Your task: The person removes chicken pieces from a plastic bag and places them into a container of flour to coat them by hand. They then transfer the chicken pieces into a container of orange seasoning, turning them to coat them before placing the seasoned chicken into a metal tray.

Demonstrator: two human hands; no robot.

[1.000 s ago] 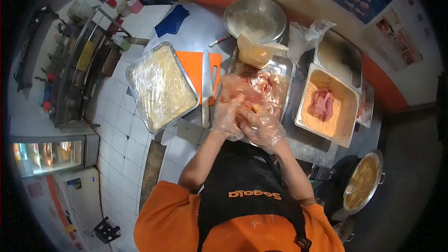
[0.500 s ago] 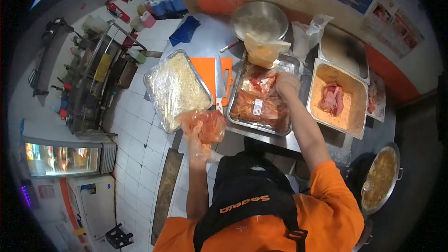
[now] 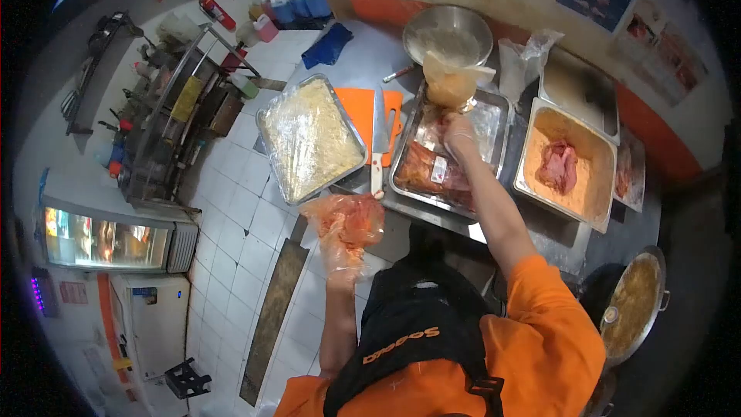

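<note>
My left hand [image 3: 338, 247], in a clear glove, is closed on a plastic bag [image 3: 356, 218] smeared orange-red inside, held in front of the table edge. My right hand [image 3: 461, 137], also gloved, reaches into a metal tray [image 3: 507, 120]. Its fingers are closed at a clear bag of raw meat, mostly hidden behind the hand. Below it in the tray lies a packed bag of reddish meat [image 3: 419, 168] with a white label. An upright paper-like bag [image 3: 450, 83] stands at the tray's far end.
A film-covered tray of pale crumbs [image 3: 312, 139] stands left, beside a knife [image 3: 380, 127] on an orange cutting board [image 3: 357, 108]. Right is a container of orange coating [image 3: 540, 193] holding raw meat [image 3: 557, 166]. A steel bowl [image 3: 413, 38] sits behind; a large pan [image 3: 634, 301] is far right.
My right hand has moved left within the tray, and the meat bags have shifted left, baring more of the tray's right side. My left hand still holds its bag. The view has turned slightly.
</note>
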